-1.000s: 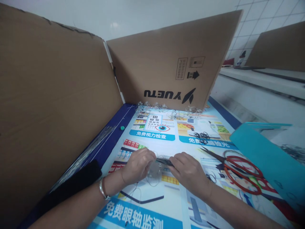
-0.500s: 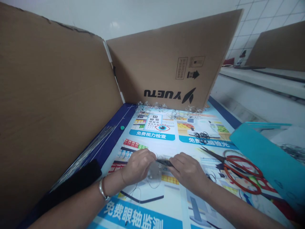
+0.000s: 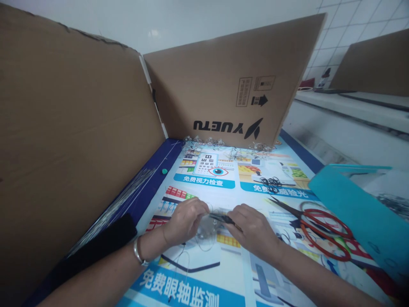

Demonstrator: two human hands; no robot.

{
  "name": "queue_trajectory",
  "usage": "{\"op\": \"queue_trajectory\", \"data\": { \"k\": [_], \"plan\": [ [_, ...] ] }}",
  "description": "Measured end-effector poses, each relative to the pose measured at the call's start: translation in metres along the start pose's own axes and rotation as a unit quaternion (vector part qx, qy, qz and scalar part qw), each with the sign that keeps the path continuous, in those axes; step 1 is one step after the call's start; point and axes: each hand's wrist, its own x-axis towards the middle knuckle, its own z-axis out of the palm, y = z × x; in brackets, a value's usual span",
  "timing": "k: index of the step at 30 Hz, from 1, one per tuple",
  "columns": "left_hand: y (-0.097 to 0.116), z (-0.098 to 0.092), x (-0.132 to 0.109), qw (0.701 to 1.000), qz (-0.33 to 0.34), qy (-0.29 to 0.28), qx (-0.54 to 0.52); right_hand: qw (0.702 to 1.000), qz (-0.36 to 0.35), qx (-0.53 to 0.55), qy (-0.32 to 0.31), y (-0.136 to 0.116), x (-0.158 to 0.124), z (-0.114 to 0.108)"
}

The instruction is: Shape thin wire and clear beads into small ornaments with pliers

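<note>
My left hand (image 3: 185, 218), with a silver bracelet on its wrist, pinches a thin wire (image 3: 207, 249) whose loops hang below the fingers. Closed around a small pair of dark pliers (image 3: 220, 218) is my right hand (image 3: 254, 228). The pliers' jaws point left and meet the wire close to my left fingertips. Some clear, shiny bits hang in the wire loops between the hands; their exact shape is blurred. Both hands are above the printed poster sheet (image 3: 204, 200) on the table.
Red-handled scissors (image 3: 319, 228) lie right of my hands, beside a turquoise box (image 3: 354, 213) holding wire pieces. Black wire coils (image 3: 270, 183) lie beyond. Cardboard panels (image 3: 223, 85) wall the back and left. Wire pieces (image 3: 211, 142) line the back; straight wires (image 3: 128, 194) lie left.
Both hands stay almost in place. The pliers have turned slightly in my right hand, and their jaws show a little more apart.
</note>
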Motion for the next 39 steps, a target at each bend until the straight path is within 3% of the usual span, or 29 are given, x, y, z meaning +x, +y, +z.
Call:
{"op": "queue_trajectory", "data": {
  "k": [39],
  "plan": [
    [-0.0011,0.0015,-0.0029,1.000,0.011,-0.009,0.015,0.999,-0.023,-0.029,-0.005,-0.0009,0.0011,-0.0017]
  ]
}}
